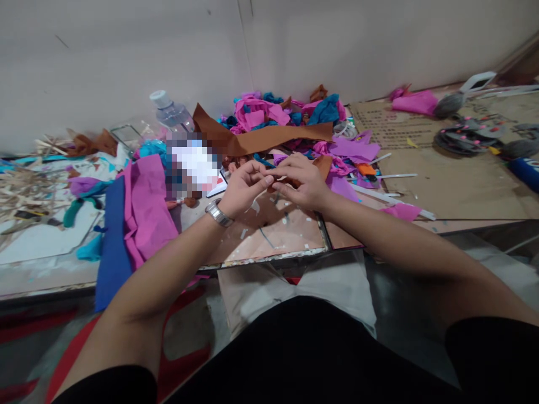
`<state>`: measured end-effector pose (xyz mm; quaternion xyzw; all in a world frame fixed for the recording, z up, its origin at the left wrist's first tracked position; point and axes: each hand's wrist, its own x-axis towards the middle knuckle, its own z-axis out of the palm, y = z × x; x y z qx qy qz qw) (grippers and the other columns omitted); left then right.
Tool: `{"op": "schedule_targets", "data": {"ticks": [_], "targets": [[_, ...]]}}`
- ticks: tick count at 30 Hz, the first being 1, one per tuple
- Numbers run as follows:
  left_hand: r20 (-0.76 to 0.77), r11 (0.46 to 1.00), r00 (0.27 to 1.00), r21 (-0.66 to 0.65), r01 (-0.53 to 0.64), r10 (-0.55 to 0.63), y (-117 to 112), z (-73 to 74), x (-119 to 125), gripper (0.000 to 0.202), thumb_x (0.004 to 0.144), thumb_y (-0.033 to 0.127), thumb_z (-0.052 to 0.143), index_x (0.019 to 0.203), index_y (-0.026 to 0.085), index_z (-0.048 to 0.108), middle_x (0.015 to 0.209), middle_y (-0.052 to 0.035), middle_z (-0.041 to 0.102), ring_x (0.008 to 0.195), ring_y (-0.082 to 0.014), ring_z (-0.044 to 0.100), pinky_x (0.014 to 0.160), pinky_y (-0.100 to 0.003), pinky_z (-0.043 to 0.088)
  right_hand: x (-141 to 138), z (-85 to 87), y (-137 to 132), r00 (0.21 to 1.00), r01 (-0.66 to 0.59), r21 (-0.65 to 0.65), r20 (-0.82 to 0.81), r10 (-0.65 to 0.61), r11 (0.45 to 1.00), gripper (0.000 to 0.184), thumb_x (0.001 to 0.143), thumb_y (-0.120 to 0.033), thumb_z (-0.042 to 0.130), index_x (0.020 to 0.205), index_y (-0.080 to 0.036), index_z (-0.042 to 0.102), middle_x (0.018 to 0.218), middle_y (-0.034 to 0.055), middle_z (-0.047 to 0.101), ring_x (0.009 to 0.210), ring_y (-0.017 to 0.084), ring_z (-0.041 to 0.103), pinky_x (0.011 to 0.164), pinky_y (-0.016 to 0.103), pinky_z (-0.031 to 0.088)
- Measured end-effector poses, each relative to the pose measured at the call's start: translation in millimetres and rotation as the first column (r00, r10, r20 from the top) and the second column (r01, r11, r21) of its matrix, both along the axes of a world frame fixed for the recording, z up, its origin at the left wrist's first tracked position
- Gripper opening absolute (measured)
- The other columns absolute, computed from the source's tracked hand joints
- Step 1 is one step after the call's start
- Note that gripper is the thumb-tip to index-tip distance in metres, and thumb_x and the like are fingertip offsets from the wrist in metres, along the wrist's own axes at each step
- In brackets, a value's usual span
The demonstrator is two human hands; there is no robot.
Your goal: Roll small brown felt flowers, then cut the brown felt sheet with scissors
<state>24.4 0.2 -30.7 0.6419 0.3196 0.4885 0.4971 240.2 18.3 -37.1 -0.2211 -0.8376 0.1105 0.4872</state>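
Observation:
Over the near edge of the worktable, my left hand and my right hand meet fingertip to fingertip. Thumb and fingers of my left hand are pinched together, with a watch on that wrist. My right hand's fingers are bent around the same spot, its thumb close to the left thumb. Whatever lies between them is too small and hidden to name; a bit of brown shows by the right fingers. Just behind the hands stretches a long brown crepe-paper strip, with a heap of pink and teal paper scraps beyond it.
A clear bottle with a white cap stands at the back. Pink and blue paper strips hang over the front edge at left, beside scattered sticks. White sticks, cardboard and a dark round object lie at right.

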Motion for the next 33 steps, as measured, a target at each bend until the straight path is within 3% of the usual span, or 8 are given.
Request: {"op": "schedule_targets", "data": {"ticks": [7,10,14,19,28,33], "targets": [[-0.003,0.995,0.996,0.048,-0.092,0.092,8,-8.0,-5,0.043,0.092,0.064,0.079,0.093,0.022,0.07,0.09,-0.0031,0.073,0.079,-0.014,0.07,0.078,-0.029,0.061,0,1.3,1,0.998,-0.025,-0.027,-0.054,0.023,0.999,0.041,0.106,-0.063,0.059,0.113,-0.026,0.075,0.104,0.0069,0.079,0.101,0.027,0.07,0.095,0.046,0.05],[-0.059,0.992,0.991,0.057,-0.113,0.117,10,-11.0,-8,0.043,0.092,0.064,0.079,0.086,0.022,0.074,0.084,-0.0031,0.072,0.078,-0.0153,0.069,0.076,-0.03,0.059,1,2.8,0,0.995,0.009,-0.04,-0.098,-0.013,0.999,0.041,0.104,-0.064,0.063,0.112,-0.025,0.075,0.105,0.0072,0.078,0.1,0.027,0.069,0.095,0.045,0.05],[-0.127,0.996,0.988,0.028,-0.085,0.088,8,-11.8,-9,0.04,0.089,0.06,0.084,0.082,0.02,0.08,0.076,-0.0031,0.073,0.073,-0.0153,0.067,0.072,-0.03,0.057,2,5.3,-2,0.991,0.033,-0.056,-0.13,-0.04,0.998,0.04,0.104,-0.062,0.064,0.11,-0.024,0.074,0.107,0.0082,0.078,0.102,0.028,0.069,0.095,0.045,0.051],[-0.044,0.995,0.995,-0.034,-0.091,0.089,6,-12.3,-6,0.034,0.084,0.055,0.09,0.086,0.021,0.082,0.084,-0.0029,0.077,0.078,-0.0137,0.069,0.076,-0.028,0.058,2,5.5,-3,0.989,0.055,-0.094,-0.13,-0.067,0.994,0.041,0.102,-0.064,0.065,0.106,-0.024,0.072,0.104,0.0081,0.076,0.1,0.027,0.068,0.094,0.046,0.052],[-0.016,0.989,0.997,-0.132,-0.073,0.071,0,-3.5,-1,0.037,0.08,0.055,0.093,0.079,0.021,0.079,0.082,-0.0026,0.073,0.079,-0.015,0.066,0.078,-0.03,0.057,0,0.1,-2,0.988,0.028,-0.098,-0.15,-0.042,0.995,0.043,0.105,-0.065,0.061,0.11,-0.022,0.069,0.102,0.0069,0.074,0.093,0.024,0.067,0.087,0.041,0.052],[-0.027,0.985,1.0,-0.173,-0.011,0.006,-2,-1.2,0,0.039,0.083,0.054,0.091,0.075,0.02,0.074,0.078,-0.0018,0.068,0.076,-0.0144,0.064,0.075,-0.029,0.055,0,-1.3,0,0.99,0.02,-0.088,-0.138,-0.032,0.996,0.044,0.105,-0.065,0.06,0.11,-0.022,0.069,0.1,0.0061,0.073,0.091,0.023,0.067,0.086,0.04,0.051]]}}
